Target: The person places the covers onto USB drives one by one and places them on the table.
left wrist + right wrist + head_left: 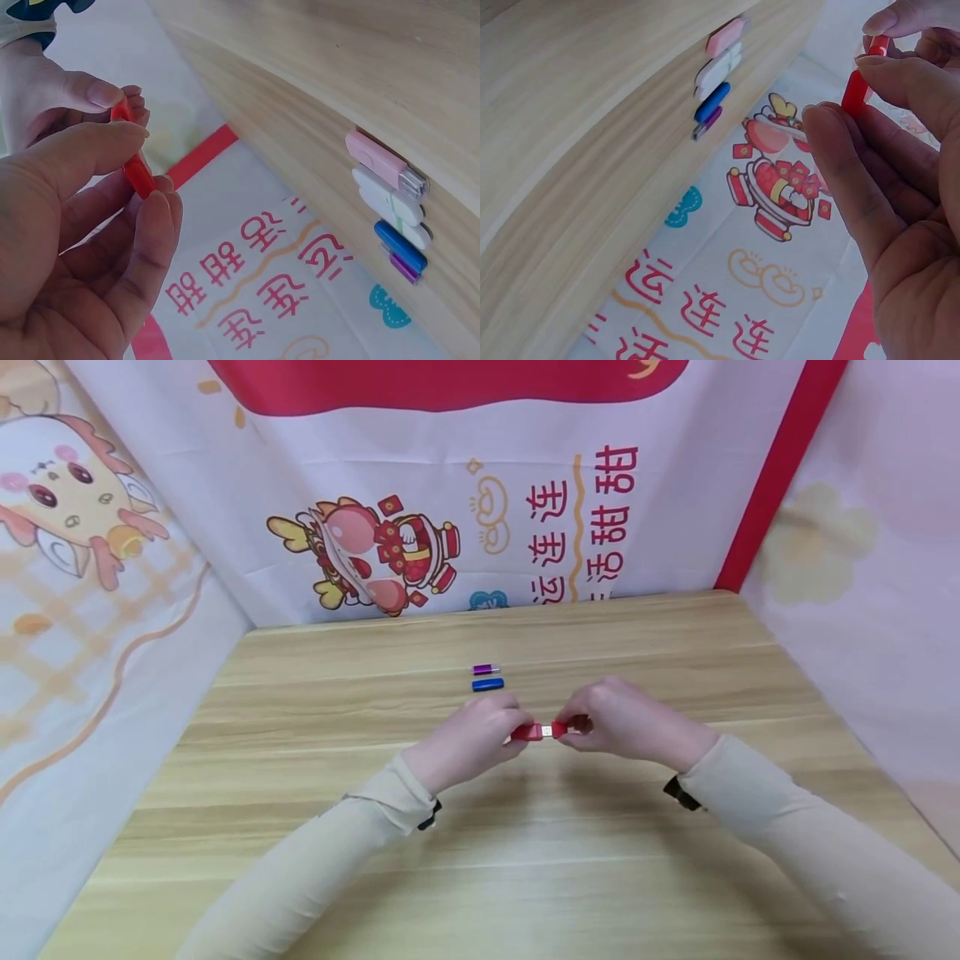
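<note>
A red USB flash drive (529,732) is held above the table between both hands, with its pale metal plug (547,731) showing between two red parts. My left hand (474,735) pinches the left red part between thumb and fingers. The thumb and fingers of my right hand (633,720) pinch the other red part (560,729). I cannot tell which part is the cap. In the right wrist view the red piece (854,91) in the right hand lies end to end with the left hand's piece (880,46).
Beyond the hands, a purple USB drive (486,669) and a blue one (488,684) lie on the wooden table (337,710). The left wrist view also has a pink drive (377,159) and white ones (386,196) in that row. Printed cloth (420,460) hangs behind.
</note>
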Available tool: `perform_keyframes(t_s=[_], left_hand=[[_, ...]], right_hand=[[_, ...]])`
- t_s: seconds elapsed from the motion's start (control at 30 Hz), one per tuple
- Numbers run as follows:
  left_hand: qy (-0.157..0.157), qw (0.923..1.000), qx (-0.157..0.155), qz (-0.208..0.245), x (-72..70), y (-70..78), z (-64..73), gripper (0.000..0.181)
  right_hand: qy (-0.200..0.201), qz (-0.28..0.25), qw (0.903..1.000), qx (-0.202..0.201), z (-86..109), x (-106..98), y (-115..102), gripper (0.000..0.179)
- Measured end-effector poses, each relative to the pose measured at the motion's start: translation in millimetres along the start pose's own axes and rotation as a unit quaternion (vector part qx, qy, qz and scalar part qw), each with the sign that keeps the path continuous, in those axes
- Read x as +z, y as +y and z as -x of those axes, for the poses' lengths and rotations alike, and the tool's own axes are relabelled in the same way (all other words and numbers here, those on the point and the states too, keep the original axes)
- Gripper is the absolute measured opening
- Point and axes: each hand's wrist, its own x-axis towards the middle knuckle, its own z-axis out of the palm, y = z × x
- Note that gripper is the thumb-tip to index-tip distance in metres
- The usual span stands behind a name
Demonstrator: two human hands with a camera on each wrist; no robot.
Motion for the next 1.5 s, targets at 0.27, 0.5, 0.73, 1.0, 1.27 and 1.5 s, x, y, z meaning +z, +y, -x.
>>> perform_keyframes(t_s=[0.27, 0.5, 0.73, 1.0, 1.27, 1.5], left_hand=[[0.007, 0.9998, 0.009, 0.016, -2.2, 0.4, 6.9, 0.026], [0.039, 0.9983, 0.042, -0.006, -1.1, -3.7, 13.1, 0.022], [0.034, 0.9979, 0.055, -0.012, 2.2, -11.2, 21.4, 0.026], [0.000, 0.9997, 0.022, 0.012, 13.2, -23.3, 28.6, 0.017], [-0.056, 0.9968, -0.036, 0.045, 38.1, -43.1, 28.3, 0.009], [-0.074, 0.9930, -0.068, 0.062, 50.3, -58.2, 22.8, 0.007]], right_hand=[[-0.006, 0.008, 0.9998, -0.019, -8.5, 2, -12, 0.014], [0.002, 0.015, 0.9979, -0.063, -14.6, 6, -18, 0.010], [0.010, 0.007, 0.9939, -0.110, -23.7, 21, -16, 0.010], [-0.018, -0.003, 0.9953, -0.095, -37.9, 44, -12, 0.009], [-0.096, -0.025, 0.9950, -0.005, -55.3, 66, -5, 0.010], [-0.125, -0.021, 0.9912, 0.037, -69.0, 76, 1, 0.007]])
